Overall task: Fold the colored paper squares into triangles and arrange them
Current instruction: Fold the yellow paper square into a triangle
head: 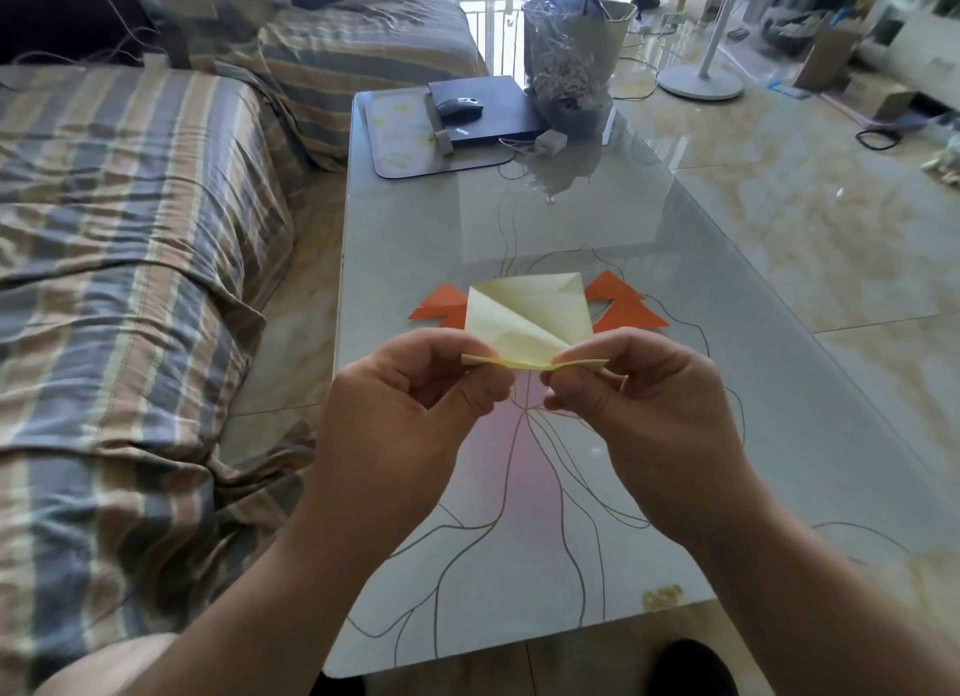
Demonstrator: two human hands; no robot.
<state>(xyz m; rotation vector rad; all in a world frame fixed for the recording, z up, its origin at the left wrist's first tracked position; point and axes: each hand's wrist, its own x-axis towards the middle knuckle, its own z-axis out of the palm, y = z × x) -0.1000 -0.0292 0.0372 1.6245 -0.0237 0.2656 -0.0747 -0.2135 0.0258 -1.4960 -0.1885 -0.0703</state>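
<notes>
Holding a pale yellow paper square (524, 321) in the air at the middle of the frame, the person has both hands on its near edge. The left hand (410, 415) pinches the paper at its lower left part, with the fingers (478, 383) curled together on it. The right hand (644, 409) pinches the lower right part in the same way, its fingers clamped on the thin edge. The yellow sheet shows several creases and one flap is lifted, so I judge that the folding of this piece is in progress and not finished.

Behind the yellow paper, on the glossy grey desk (675, 259), lie orange folded paper triangles: one group to the left (441, 306) and one group to the right (623, 306). They look already folded and placed. How many there are I cannot tell, because the yellow sheet hides the part between them.

So the orange pieces seem done, and the yellow one must still become a triangle and be put down beside them. No other unfolded squares are visible.
</notes>
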